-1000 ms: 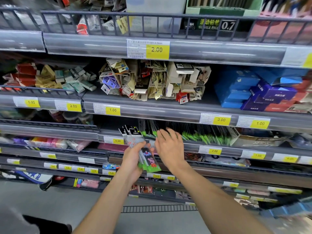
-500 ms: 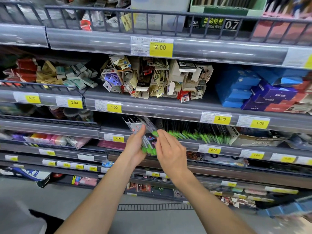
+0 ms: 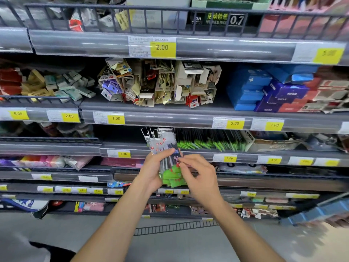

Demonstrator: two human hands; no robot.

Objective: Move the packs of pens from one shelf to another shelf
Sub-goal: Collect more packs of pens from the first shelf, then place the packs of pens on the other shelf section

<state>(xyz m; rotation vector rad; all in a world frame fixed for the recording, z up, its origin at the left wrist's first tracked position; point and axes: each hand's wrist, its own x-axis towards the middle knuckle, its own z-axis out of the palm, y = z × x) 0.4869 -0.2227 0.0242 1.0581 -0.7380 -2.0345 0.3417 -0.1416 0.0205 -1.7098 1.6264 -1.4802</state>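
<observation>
Left hand (image 3: 151,173) grips several pen packs (image 3: 166,157); right hand (image 3: 200,178) pinches their edge. More green-ended packs (image 3: 209,143) fill shelf (image 3: 170,151) behind.

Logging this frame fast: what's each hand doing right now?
Left hand: grips the pen packs.
Right hand: fingertips pinch the same packs.

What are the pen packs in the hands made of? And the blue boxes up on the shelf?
The pen packs look like clear, glossy plastic sleeves: the pens show through and the surface shines. The green bottoms seem to be printed card or plastic; I can't tell which. The blue boxes look like matte cardboard, with sharp folded edges and flat printed sides.
</observation>
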